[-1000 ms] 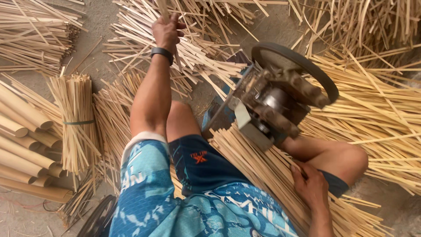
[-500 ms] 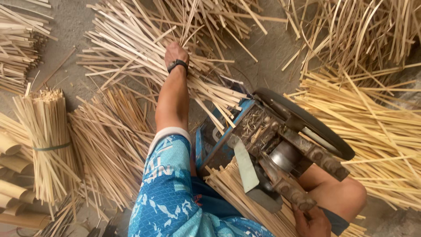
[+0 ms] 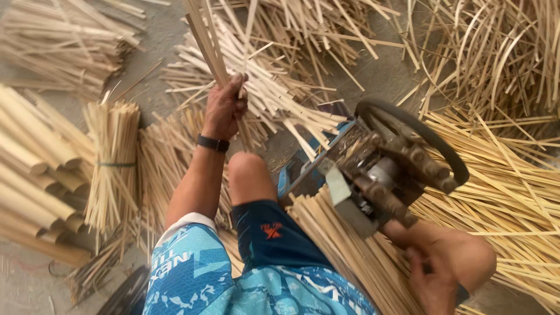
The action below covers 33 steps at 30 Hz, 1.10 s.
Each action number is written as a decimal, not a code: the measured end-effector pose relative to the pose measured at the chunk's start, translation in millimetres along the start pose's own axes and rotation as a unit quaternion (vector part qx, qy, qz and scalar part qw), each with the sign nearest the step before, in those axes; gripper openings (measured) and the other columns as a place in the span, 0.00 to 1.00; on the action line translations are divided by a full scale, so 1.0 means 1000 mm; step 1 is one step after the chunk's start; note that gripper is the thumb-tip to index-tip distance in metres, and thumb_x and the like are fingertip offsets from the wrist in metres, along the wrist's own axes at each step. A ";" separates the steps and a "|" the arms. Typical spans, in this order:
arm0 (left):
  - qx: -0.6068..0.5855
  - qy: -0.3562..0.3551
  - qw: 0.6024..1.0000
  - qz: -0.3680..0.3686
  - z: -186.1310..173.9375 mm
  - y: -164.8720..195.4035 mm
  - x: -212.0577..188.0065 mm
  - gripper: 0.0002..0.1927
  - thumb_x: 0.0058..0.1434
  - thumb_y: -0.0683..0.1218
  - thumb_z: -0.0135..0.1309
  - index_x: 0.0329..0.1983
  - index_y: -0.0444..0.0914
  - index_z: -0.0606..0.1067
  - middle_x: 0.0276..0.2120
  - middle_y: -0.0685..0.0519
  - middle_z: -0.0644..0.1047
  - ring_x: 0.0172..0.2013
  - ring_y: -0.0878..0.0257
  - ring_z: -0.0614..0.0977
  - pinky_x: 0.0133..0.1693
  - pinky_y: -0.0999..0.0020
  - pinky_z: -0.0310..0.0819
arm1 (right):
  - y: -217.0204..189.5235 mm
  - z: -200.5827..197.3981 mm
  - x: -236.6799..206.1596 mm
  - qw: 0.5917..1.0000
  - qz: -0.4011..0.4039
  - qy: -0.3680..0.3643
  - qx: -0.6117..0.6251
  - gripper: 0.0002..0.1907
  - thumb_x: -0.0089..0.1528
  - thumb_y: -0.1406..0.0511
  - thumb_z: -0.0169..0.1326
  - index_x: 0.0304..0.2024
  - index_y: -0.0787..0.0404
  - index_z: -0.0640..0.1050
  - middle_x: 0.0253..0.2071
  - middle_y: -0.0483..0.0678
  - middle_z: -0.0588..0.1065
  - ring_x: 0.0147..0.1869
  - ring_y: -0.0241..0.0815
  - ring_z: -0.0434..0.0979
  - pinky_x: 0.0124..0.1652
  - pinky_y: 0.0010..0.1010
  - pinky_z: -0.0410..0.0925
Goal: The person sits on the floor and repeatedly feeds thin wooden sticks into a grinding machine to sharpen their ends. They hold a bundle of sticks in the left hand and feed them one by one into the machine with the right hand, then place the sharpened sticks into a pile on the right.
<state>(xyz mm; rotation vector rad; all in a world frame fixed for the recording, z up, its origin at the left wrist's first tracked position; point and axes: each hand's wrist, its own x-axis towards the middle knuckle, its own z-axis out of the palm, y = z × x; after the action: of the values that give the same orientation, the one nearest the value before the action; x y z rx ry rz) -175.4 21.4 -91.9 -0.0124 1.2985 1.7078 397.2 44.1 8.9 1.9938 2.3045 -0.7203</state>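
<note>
My left hand (image 3: 226, 108), with a black band on the wrist, is closed around a few long bamboo strips (image 3: 205, 36) that rise past the top of the view. My right hand (image 3: 430, 284) rests at the lower right on a sloping stack of bamboo slats (image 3: 344, 251) that runs under a small metal splitting machine (image 3: 382, 169) with a dark round wheel (image 3: 444, 146); whether it grips them I cannot tell. My bare knees sit either side of the machine.
Loose bamboo strips (image 3: 280, 87) cover the floor ahead and to the right. A tied bundle of thin sticks (image 3: 114, 163) stands at the left, beside thick split bamboo pieces (image 3: 35, 175). Curled shavings (image 3: 496, 52) pile up at the upper right.
My left hand, which was reaching flat into the strip pile, has closed on a few strips and lifted them up toward me. The view has shifted slightly.
</note>
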 end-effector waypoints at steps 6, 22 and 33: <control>-0.032 -0.221 0.974 -0.036 0.053 0.038 -0.144 0.12 0.71 0.48 0.55 0.46 0.32 0.79 0.20 0.59 0.73 0.16 0.72 0.67 0.17 0.78 0.59 | -0.068 -0.083 0.025 0.889 -0.360 0.253 -0.126 0.23 0.78 0.52 0.44 0.58 0.66 0.77 0.58 0.56 0.72 0.67 0.51 0.70 0.62 0.43 0.67; -0.165 -0.400 0.882 -0.187 0.131 -0.029 -0.291 0.19 0.81 0.50 0.41 0.53 0.28 0.73 0.23 0.62 0.62 0.21 0.73 0.58 0.23 0.78 0.52 | 0.008 -0.146 -0.012 0.941 -0.249 0.208 0.098 0.16 0.77 0.55 0.56 0.51 0.60 0.85 0.41 0.47 0.82 0.40 0.36 0.82 0.40 0.26 0.72; 0.223 -0.353 0.909 0.013 0.154 -0.047 -0.292 0.16 0.73 0.52 0.55 0.42 0.34 0.80 0.22 0.60 0.71 0.19 0.74 0.67 0.20 0.78 0.59 | 0.016 -0.134 -0.029 0.960 -0.236 0.049 0.143 0.17 0.64 0.56 0.63 0.50 0.58 0.86 0.31 0.48 0.78 0.33 0.40 0.74 0.35 0.31 0.68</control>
<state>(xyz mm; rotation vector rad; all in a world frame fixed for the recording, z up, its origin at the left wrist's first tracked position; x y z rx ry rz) 92.6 -57.8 90.5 0.8198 1.0844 1.2108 455.8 65.1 132.3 1.5968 2.9284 -1.0510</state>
